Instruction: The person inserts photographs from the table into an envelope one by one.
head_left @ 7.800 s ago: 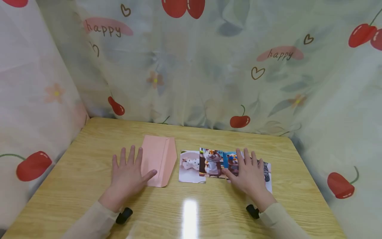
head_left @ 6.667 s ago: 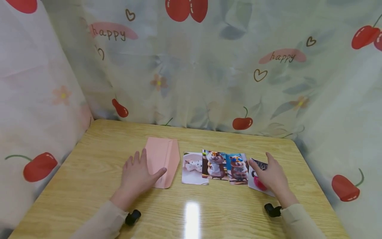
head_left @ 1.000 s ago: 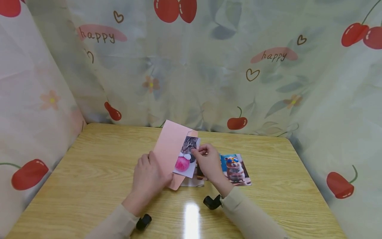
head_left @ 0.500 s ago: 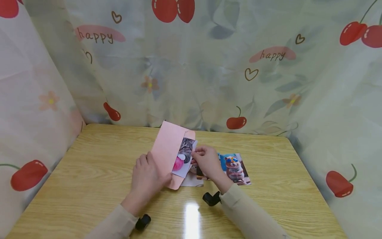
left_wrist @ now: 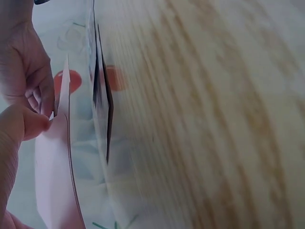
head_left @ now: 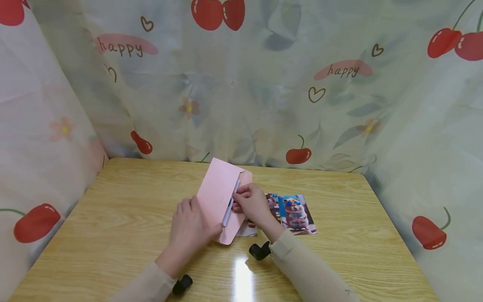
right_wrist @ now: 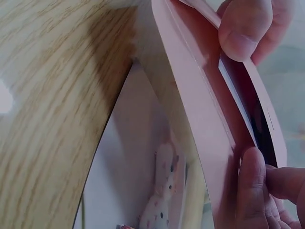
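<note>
Envelope (head_left: 218, 188), pink, flap spread: gripped by the left hand (head_left: 192, 226), thumb at the opening; raised above the worktop (head_left: 124, 218). Photo card (right_wrist: 248, 107), mostly inside the envelope, one edge showing: pinched between thumb and fingers of the right hand (head_left: 253, 205). Hamster print with sunglasses (head_left: 298, 212): flat, just right of the right hand. Second hamster print (head_left: 272, 202): partly hidden behind the right hand. White print (head_left: 247, 231): beneath the right hand and envelope, largely covered.
</note>
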